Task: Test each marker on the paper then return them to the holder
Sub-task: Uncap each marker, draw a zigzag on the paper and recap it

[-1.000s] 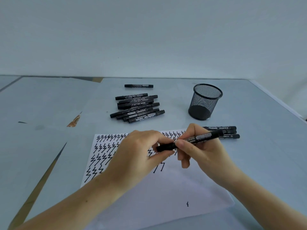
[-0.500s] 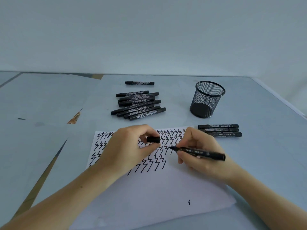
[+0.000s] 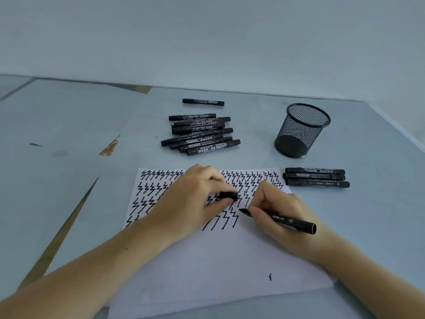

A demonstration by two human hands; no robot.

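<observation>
My right hand (image 3: 278, 210) grips an uncapped black marker (image 3: 289, 221), its tip resting on the white paper (image 3: 218, 261) just right of the last zigzag row. My left hand (image 3: 195, 201) rests on the paper and pinches the marker's black cap (image 3: 228, 195) between thumb and fingers. Rows of black zigzag marks cover the paper's upper part. The black mesh holder (image 3: 302, 130) stands upright at the back right and looks empty. A pile of several capped black markers (image 3: 200, 134) lies behind the paper, with one single marker (image 3: 203, 102) farther back.
Three capped markers (image 3: 316, 177) lie side by side right of the paper, in front of the holder. The grey table covering (image 3: 69, 134) has a torn spot at the left. The table's right edge runs behind the holder.
The cap came off the marker into my left hand. My right hand turned the marker tip down and lowered it onto the paper beside the last zigzags.
</observation>
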